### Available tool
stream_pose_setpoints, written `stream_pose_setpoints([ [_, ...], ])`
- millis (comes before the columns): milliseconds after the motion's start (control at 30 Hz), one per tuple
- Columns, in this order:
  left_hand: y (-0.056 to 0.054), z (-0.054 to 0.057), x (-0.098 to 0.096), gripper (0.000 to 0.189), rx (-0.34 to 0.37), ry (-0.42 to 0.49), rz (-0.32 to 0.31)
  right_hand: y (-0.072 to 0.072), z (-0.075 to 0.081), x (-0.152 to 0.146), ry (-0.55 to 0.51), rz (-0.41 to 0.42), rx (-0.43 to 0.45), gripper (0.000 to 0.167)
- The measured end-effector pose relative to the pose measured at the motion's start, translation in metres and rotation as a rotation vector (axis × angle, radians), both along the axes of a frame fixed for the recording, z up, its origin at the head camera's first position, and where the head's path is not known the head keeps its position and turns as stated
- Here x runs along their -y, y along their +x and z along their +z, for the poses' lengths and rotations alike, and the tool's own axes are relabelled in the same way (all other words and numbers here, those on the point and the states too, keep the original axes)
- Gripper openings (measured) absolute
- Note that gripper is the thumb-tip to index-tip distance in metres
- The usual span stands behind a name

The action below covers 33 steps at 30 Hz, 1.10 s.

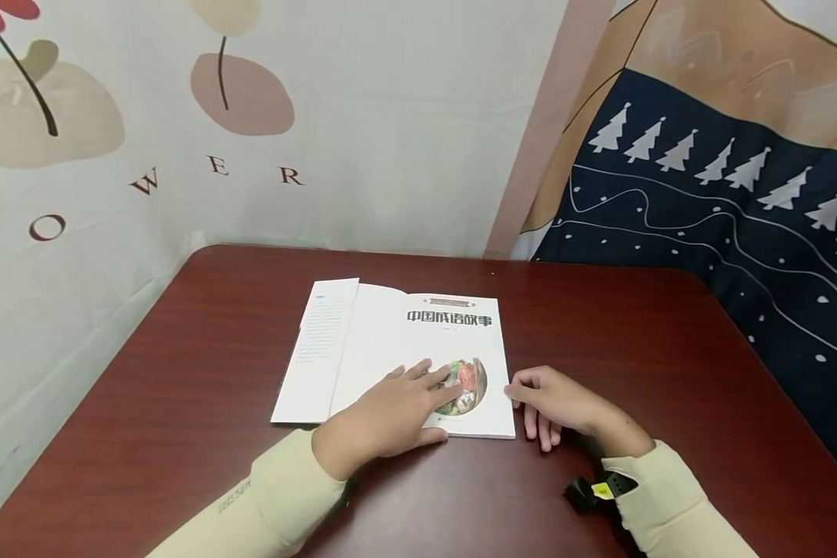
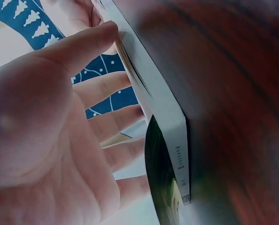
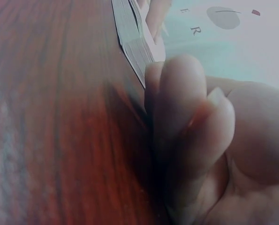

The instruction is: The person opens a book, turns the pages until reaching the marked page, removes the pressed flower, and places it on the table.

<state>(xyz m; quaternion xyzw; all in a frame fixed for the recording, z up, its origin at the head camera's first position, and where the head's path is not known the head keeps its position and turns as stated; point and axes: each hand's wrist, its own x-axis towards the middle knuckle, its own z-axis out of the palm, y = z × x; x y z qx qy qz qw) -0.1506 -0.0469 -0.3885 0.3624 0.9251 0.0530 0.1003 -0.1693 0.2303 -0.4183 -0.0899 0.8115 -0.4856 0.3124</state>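
An open book [image 1: 380, 333] lies on the table, its right-hand page showing Chinese characters and a round coloured picture. Across the lower part of that page my left hand [image 1: 390, 411] rests with fingers spread, partly covering the picture. The left wrist view shows the left thumb [image 2: 90, 44] along the book's bottom edge, by the page block [image 2: 165, 103]. At the book's right edge, my right hand [image 1: 551, 399] pinches the page edge between thumb and index finger. Its other fingers [image 3: 181, 93] hang loosely curled beside the book, close over the table; the pinch itself is hidden in the right wrist view.
The book's white cover flap [image 1: 317, 353] is folded out at the left. Reddish-brown wood forms the table [image 1: 209, 349]. Behind it hang a pale printed cloth [image 1: 390, 155] and a dark blue tree-patterned cloth [image 1: 669, 209]. A black wrist strap [image 1: 621, 486] sits at the right cuff.
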Motion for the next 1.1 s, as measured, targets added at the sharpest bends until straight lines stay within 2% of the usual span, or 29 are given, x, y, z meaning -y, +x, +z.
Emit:
stream_pose_setpoints([
  [367,-0.0001,-0.0002,-0.0007,0.059,-0.007,-0.013,0.000,0.0002,-0.0013,-0.0021,-0.041,-0.037,0.046,0.032],
  [833,0.0007,0.0014,-0.0003,0.049,0.004,-0.023,-0.004,-0.0012,-0.0008,-0.0054,-0.074,-0.016,0.075,0.030],
  [933,0.0007,0.0013,0.0001,0.046,-0.023,-0.012,-0.022,-0.0012,-0.0023,-0.0057,-0.075,-0.014,0.083,0.030],
  [1100,-0.0002,0.0007,0.0002,0.045,-0.113,0.052,-0.068,-0.0001,-0.0028,-0.0056,-0.066,-0.019,0.069,0.029],
])
